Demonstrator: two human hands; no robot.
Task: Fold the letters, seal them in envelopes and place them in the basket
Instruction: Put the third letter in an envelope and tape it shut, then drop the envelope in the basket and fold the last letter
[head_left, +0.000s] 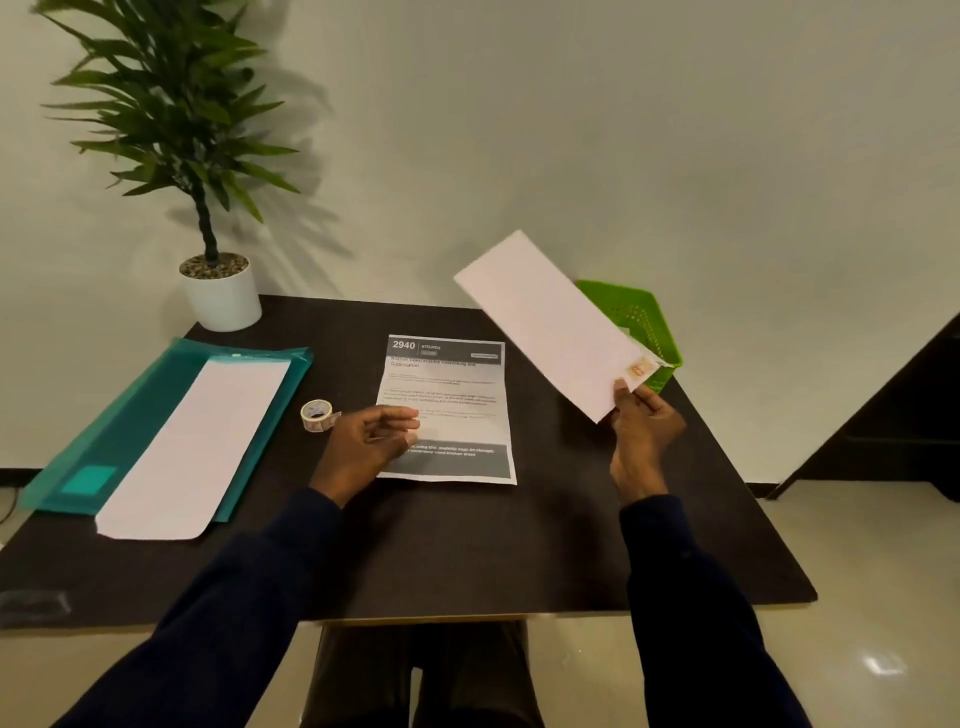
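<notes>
My right hand grips the near corner of a long white envelope, taped shut at that end, and holds it tilted in the air in front of the green basket at the table's right edge. My left hand hovers with its fingers apart over the left edge of a printed letter, which lies flat and unfolded in the middle of the table. To its left stands a small roll of tape. Another white envelope lies on a teal folder at the left.
The dark table stands against a white wall. A potted plant occupies the far left corner. A dark piece of furniture stands on the floor to the right. My legs show under the near edge.
</notes>
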